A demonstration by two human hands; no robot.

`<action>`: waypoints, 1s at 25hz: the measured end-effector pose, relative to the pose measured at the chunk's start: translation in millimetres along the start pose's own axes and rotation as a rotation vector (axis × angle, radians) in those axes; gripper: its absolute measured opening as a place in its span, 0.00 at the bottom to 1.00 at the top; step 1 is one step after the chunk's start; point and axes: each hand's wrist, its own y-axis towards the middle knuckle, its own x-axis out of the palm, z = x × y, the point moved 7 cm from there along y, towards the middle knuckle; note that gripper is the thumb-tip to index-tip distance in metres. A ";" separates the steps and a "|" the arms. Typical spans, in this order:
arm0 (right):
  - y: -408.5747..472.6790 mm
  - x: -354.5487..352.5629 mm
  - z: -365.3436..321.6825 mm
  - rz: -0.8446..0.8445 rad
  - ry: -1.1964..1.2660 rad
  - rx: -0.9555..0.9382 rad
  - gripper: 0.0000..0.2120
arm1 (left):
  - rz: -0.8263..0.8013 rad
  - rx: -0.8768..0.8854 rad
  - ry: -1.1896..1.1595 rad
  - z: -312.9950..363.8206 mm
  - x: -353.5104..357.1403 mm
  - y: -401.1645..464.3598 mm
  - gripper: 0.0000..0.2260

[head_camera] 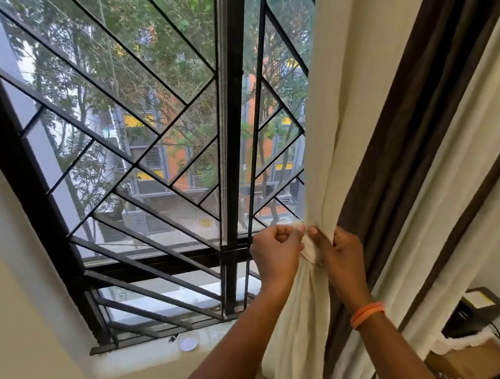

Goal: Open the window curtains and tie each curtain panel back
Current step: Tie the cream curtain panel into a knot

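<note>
Reaching up side by side, both arms meet at the gathered cream curtain (328, 155) on the window's right edge; the left hand (277, 253) and right hand (342, 254), fingers curled, pinch its cream tie (308, 251) between them at the waist.

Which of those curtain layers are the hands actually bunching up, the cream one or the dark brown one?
The cream curtain, nearest the window. Both the left hand and right hand pinch its gathered folds; the dark brown curtain hangs beside it, ungripped.
</note>
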 end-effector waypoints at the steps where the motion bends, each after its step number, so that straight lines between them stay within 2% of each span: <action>1: -3.0 2.6 -5.2 0.002 -0.044 -0.038 0.04 | 0.015 0.006 0.001 -0.3 0.6 2.7 0.06; 5: -4.3 5.8 -16.3 -0.010 -0.133 -0.123 0.04 | 0.018 0.114 0.076 9.6 -0.1 9.9 0.04; 10: -0.7 3.9 -9.9 0.039 -0.152 -0.080 0.10 | -0.002 0.257 0.162 16.3 7.9 1.2 0.02; 17: -0.4 16.0 -23.1 0.121 -0.489 -0.209 0.10 | 0.121 0.167 0.054 11.9 7.3 1.8 0.03; 22: 3.4 19.0 -24.8 0.092 -0.485 -0.226 0.08 | 0.111 0.253 0.137 19.1 11.5 8.3 0.04; 25: 5.3 21.3 -14.5 -0.032 -0.388 -0.175 0.07 | 0.104 0.279 0.166 18.9 13.2 9.5 0.05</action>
